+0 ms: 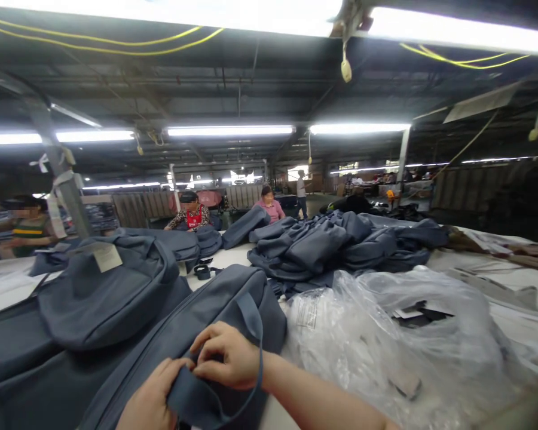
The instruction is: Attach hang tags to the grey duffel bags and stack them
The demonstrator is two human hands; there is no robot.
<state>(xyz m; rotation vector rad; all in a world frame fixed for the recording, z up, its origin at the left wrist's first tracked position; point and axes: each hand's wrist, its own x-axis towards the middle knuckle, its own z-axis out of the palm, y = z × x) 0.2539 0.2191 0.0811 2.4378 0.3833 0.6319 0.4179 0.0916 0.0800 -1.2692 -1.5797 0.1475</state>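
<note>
A grey-blue fabric bag [215, 304] lies in front of me on the white table [228, 257], its strap looping over my wrist. My left hand [150, 397] is closed on a fold of the bag's fabric at the bottom edge of the view. My right hand [226, 355] is closed in a pinch on the same fold, fingertips touching the left hand's. What the fingertips pinch besides the fabric is hidden.
More grey-blue bags [103, 292] are stacked at the left, one with a paper tag [106, 257]. A heap of the same bags [336, 245] lies further back. Crumpled clear plastic bags [385, 334] lie at the right. Other people [190, 212] work at tables behind.
</note>
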